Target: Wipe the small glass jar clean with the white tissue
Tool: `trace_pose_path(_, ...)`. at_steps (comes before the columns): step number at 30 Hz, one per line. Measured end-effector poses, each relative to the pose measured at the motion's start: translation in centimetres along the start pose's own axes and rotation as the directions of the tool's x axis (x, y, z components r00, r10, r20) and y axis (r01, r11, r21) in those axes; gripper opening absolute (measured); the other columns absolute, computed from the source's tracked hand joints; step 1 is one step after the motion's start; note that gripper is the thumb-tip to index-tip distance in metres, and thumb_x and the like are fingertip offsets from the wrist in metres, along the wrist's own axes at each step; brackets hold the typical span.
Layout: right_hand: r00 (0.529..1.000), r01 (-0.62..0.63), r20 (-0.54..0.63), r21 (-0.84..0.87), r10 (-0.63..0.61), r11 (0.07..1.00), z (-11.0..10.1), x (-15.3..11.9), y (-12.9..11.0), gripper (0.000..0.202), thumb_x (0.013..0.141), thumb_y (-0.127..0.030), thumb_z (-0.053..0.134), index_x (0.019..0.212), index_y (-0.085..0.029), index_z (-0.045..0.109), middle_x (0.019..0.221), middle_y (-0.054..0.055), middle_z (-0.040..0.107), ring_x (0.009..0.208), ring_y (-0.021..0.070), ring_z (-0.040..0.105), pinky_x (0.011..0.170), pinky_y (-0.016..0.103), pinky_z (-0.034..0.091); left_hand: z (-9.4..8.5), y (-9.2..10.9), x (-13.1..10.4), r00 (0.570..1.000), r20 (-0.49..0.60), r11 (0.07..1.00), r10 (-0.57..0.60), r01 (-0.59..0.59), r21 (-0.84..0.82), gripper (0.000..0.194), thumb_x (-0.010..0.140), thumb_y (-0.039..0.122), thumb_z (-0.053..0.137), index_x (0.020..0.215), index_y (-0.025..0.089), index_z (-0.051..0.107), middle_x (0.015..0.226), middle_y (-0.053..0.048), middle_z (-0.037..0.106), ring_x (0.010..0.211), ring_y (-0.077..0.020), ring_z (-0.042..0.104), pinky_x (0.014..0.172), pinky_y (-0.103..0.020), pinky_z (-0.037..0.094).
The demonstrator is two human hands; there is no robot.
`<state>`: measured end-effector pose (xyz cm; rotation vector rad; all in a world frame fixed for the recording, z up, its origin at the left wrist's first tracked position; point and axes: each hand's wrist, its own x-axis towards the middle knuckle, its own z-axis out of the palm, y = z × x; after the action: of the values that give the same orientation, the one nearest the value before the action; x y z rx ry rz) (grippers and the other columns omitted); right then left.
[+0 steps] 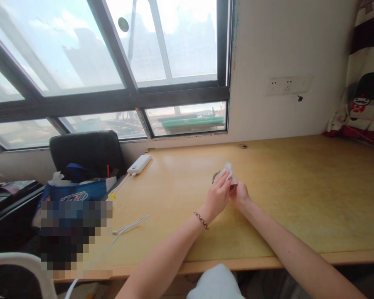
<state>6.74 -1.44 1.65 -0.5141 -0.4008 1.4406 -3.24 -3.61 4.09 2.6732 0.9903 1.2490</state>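
Both hands, the left hand (217, 194) and right hand (239, 194), are pinched in a closed grip on a white wipe (230, 172) held over the wooden surface (299, 187), judged light, soft and best taken by its edges.

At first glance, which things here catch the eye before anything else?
The two hands meet at the middle of the wooden desk: the left hand and right hand pinch a small white packet together. At the desk's far left edge lies a white power bank, below the big window.
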Motion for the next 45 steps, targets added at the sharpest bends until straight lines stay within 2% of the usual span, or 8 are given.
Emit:
trace_pose_path(7,0.996,-0.082,-0.03,0.003,0.082,0.997,0.7,-0.3,-1.0,0.014,0.073,-0.015,0.048,0.069,-0.016,0.061,0.061,0.0,0.064,0.051,0.011,0.057,0.048,0.02,0.047,0.1,0.2,0.1,0.989,-0.066,0.988,-0.13,0.124,-0.095,0.037,0.086,0.016,0.03,0.121,0.019,0.042,0.132,-0.007,0.037,0.125,-0.018,0.027,0.102,-0.04,0.031)
trace_pose_path(16,0.993,-0.015,-0.116,0.027,0.018,1.0,0.4,0.4,-1.9,0.013,0.077,-0.017,0.046,0.069,-0.017,0.057,0.066,0.001,0.065,0.058,0.0131,0.06,0.053,0.023,0.05,0.7,-0.4,-0.1,0.949,-0.051,0.945,-0.312,0.304,-0.121,0.038,0.087,0.02,0.029,0.124,0.019,0.038,0.133,-0.008,0.036,0.122,-0.0187,0.032,0.1,-0.036,0.034)
trace_pose_path(23,0.976,0.065,-0.213,0.08,-0.046,0.995,-0.8,1.4,-2.3,0.018,0.077,-0.017,0.043,0.061,-0.019,0.051,0.051,-0.003,0.058,0.048,0.0123,0.055,0.051,0.026,0.048,1.5,1.0,-0.9,0.991,-0.01,0.987,-0.135,0.134,-0.086,0.038,0.087,0.018,0.027,0.123,0.013,0.038,0.13,-0.013,0.039,0.125,-0.0205,0.027,0.101,-0.041,0.032)
trace_pose_path(27,0.984,0.062,-0.17,0.039,-0.054,0.997,-1.2,1.4,-2.1,0.018,0.077,-0.02,0.045,0.059,-0.021,0.049,0.049,-0.003,0.056,0.048,0.0134,0.055,0.055,0.029,0.049,1.2,1.4,-1.0,1.0,0.005,0.997,-0.028,0.028,-0.073,0.038,0.087,0.019,0.027,0.122,0.011,0.038,0.13,-0.014,0.039,0.125,-0.022,0.026,0.099,-0.044,0.034)
trace_pose_path(32,0.985,0.105,-0.141,0.029,-0.1,0.994,-1.0,1.4,-2.1,0.018,0.077,-0.022,0.046,0.059,-0.02,0.05,0.047,-0.003,0.055,0.045,0.0125,0.054,0.053,0.028,0.048,1.1,1.0,-0.7,0.996,-0.008,0.996,-0.089,0.089,0.025,0.037,0.087,0.021,0.027,0.121,0.011,0.038,0.127,-0.014,0.041,0.124,-0.0221,0.028,0.1,-0.043,0.034)
trace_pose_path(36,0.982,0.084,-0.174,0.071,-0.07,0.994,-0.8,1.3,-2.2,0.018,0.078,-0.022,0.045,0.061,-0.02,0.052,0.048,-0.002,0.057,0.044,0.0133,0.054,0.049,0.028,0.048,1.3,0.7,-0.7,0.991,-0.003,0.989,-0.135,0.135,0.065,0.04,0.087,0.023,0.028,0.124,0.008,0.034,0.129,-0.016,0.038,0.126,-0.0229,0.025,0.1,-0.043,0.033)
trace_pose_path(40,0.99,0.047,-0.133,0.014,-0.045,0.999,-0.5,1.0,-2.1,0.016,0.078,-0.022,0.045,0.065,-0.019,0.055,0.052,-0.001,0.06,0.048,0.0143,0.057,0.05,0.028,0.049,1.2,0.5,-0.8,0.986,-0.012,0.984,-0.168,0.168,0.058,0.042,0.087,0.024,0.028,0.126,0.009,0.03,0.131,-0.017,0.035,0.126,-0.0233,0.023,0.1,-0.043,0.033)
trace_pose_path(45,0.996,-0.015,-0.086,-0.043,0.011,0.999,0.2,0.5,-1.8,0.014,0.076,-0.02,0.047,0.068,-0.017,0.058,0.06,0.001,0.064,0.053,0.0138,0.06,0.05,0.024,0.049,0.6,0.2,-0.7,0.994,-0.015,0.994,-0.104,0.105,0.037,0.045,0.086,0.028,0.032,0.127,0.01,0.029,0.134,-0.017,0.031,0.127,-0.0242,0.019,0.1,-0.045,0.032)
